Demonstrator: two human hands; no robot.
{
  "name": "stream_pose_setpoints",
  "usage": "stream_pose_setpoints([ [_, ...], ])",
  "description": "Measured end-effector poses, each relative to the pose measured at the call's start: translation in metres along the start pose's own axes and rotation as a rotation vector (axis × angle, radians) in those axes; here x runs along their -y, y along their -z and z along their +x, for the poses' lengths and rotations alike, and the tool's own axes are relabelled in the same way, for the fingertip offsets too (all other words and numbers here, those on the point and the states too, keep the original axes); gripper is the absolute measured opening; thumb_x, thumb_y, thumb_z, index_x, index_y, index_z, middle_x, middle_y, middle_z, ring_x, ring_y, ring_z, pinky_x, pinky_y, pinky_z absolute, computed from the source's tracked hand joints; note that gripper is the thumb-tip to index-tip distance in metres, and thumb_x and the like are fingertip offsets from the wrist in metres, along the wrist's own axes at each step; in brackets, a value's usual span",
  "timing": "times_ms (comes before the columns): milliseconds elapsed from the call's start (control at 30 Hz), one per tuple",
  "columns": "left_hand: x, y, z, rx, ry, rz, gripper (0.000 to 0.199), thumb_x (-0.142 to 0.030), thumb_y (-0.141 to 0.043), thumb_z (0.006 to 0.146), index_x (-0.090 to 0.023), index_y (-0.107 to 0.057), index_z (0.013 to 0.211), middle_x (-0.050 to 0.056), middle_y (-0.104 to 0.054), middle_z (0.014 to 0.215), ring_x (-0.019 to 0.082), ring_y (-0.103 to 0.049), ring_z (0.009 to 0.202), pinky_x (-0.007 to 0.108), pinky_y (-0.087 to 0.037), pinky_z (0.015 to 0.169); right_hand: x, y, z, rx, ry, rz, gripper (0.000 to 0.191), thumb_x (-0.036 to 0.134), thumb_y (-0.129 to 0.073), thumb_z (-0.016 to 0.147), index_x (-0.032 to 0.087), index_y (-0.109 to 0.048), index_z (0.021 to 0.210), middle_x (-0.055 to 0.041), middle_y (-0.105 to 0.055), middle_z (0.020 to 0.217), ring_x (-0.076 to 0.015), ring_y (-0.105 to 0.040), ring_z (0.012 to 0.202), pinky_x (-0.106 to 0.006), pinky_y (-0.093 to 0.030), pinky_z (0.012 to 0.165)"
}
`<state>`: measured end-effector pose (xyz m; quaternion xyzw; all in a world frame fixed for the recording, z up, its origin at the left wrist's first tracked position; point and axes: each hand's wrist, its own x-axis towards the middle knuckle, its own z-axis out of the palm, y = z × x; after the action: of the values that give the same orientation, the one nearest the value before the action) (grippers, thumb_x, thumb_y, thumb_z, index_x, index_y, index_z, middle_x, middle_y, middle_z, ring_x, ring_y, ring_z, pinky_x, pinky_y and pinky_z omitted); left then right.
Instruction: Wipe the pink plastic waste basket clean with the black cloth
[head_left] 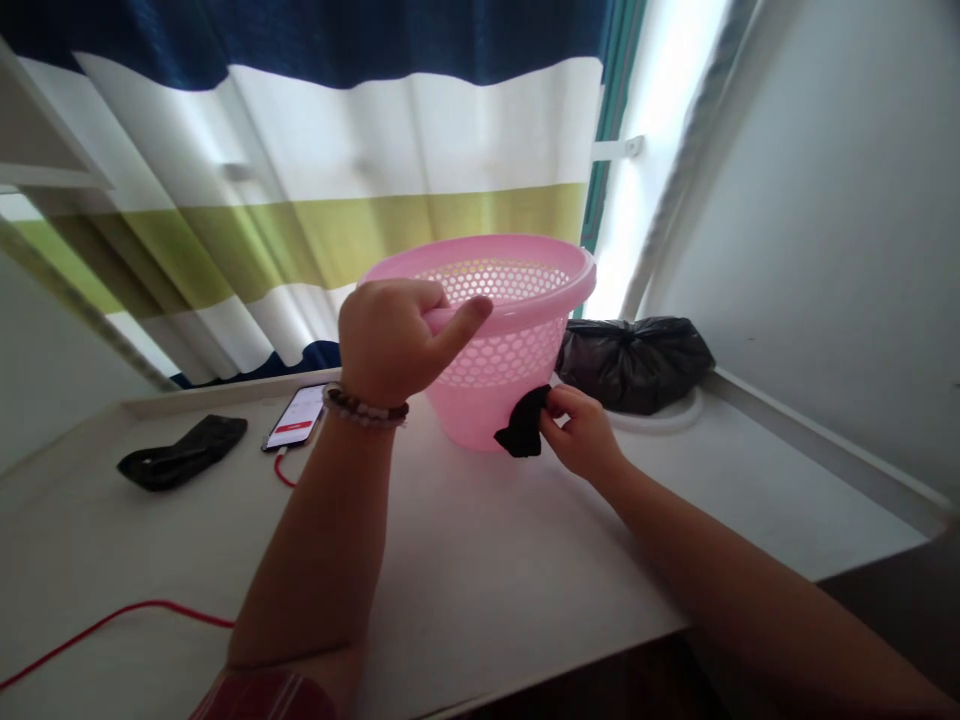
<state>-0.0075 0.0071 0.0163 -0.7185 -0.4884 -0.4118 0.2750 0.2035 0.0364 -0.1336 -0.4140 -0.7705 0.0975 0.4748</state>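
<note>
A pink plastic basket [510, 350] with a perforated upper wall stands on the white table [480, 570]. My left hand [397, 335] grips its near left rim, with the thumb lying along the outside and the fingers curled over the edge. A bead bracelet circles that wrist. Low at the basket's right side, my right hand [581, 430] pinches a small black cloth [521, 425]. The cloth hangs against or just in front of the basket's outer wall; I cannot tell whether it touches. The inside bottom of the basket is hidden from this angle.
A phone [296, 415] with a lit screen and a red cable [281, 468] lies left of the basket. Farther left is a folded black item [184, 453]. Behind to the right sits a tied black plastic bag [637, 362]. A striped curtain [337, 140] hangs behind.
</note>
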Motion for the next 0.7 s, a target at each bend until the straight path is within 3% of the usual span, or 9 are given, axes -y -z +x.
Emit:
stream_pose_setpoints([
  [67, 0.000, -0.001, 0.001, -0.007, -0.012, -0.013, 0.054, -0.058, -0.050, 0.077, -0.017, -0.034, 0.046, -0.003, -0.025, 0.043, 0.009, -0.024, 0.045, 0.029, -0.017, 0.050, 0.005, 0.006, 0.003, -0.085, 0.039, 0.019, 0.014, 0.018, -0.048, 0.077, 0.019, -0.044, 0.063, -0.0004, -0.047, 0.069, -0.0122, -0.047, 0.064, -0.024, -0.038, 0.060],
  [133, 0.000, -0.001, 0.001, -0.017, -0.024, -0.021, 0.053, -0.057, -0.051, 0.076, -0.017, -0.033, 0.045, -0.003, -0.023, 0.043, 0.008, -0.023, 0.045, 0.029, -0.015, 0.050, 0.005, 0.009, 0.003, -0.086, 0.052, 0.016, 0.013, 0.018, -0.048, 0.078, 0.019, -0.045, 0.065, -0.0008, -0.048, 0.070, -0.0125, -0.048, 0.067, -0.024, -0.038, 0.062],
  [200, 0.000, -0.002, 0.001, -0.025, -0.021, -0.015, 0.053, -0.056, -0.052, 0.076, -0.017, -0.033, 0.046, -0.003, -0.022, 0.043, 0.008, -0.022, 0.046, 0.030, -0.015, 0.050, 0.000, 0.006, 0.002, 0.024, 0.035, -0.030, 0.011, 0.017, -0.049, 0.076, 0.018, -0.049, 0.066, -0.0015, -0.052, 0.072, -0.0125, -0.049, 0.067, -0.024, -0.036, 0.062],
  [333, 0.000, -0.003, 0.001, -0.042, -0.013, 0.003, 0.052, -0.055, -0.052, 0.076, -0.016, -0.035, 0.046, -0.003, -0.022, 0.044, 0.008, -0.022, 0.046, 0.029, -0.015, 0.051, -0.017, -0.007, -0.004, 0.378, -0.088, -0.183, 0.009, 0.019, -0.055, 0.071, 0.018, -0.055, 0.062, -0.0007, -0.056, 0.064, -0.0118, -0.047, 0.058, -0.024, -0.030, 0.054],
  [400, -0.001, -0.003, 0.000, -0.051, -0.025, 0.005, 0.052, -0.054, -0.053, 0.076, -0.016, -0.034, 0.046, -0.003, -0.021, 0.044, 0.008, -0.022, 0.046, 0.029, -0.015, 0.051, -0.023, -0.011, -0.006, 0.441, -0.121, -0.210, 0.011, 0.020, -0.056, 0.069, 0.018, -0.054, 0.059, 0.0000, -0.054, 0.058, -0.0111, -0.045, 0.054, -0.024, -0.027, 0.051],
  [533, -0.003, -0.001, -0.001, -0.029, -0.032, 0.033, 0.051, -0.054, -0.052, 0.076, -0.016, -0.037, 0.046, -0.003, -0.024, 0.044, 0.008, -0.023, 0.046, 0.029, -0.015, 0.051, -0.017, -0.003, -0.004, 0.323, -0.042, -0.156, 0.013, 0.018, -0.053, 0.072, 0.017, -0.052, 0.060, -0.0002, -0.053, 0.063, -0.0112, -0.046, 0.057, -0.024, -0.030, 0.053],
  [700, -0.008, 0.001, -0.001, -0.007, 0.002, 0.047, 0.052, -0.056, -0.049, 0.077, -0.016, -0.036, 0.046, -0.003, -0.024, 0.044, 0.008, -0.024, 0.046, 0.029, -0.016, 0.051, 0.002, 0.020, 0.003, -0.011, 0.117, 0.011, 0.011, 0.016, -0.048, 0.078, 0.018, -0.048, 0.068, -0.0005, -0.049, 0.069, -0.0120, -0.048, 0.064, -0.023, -0.036, 0.060],
])
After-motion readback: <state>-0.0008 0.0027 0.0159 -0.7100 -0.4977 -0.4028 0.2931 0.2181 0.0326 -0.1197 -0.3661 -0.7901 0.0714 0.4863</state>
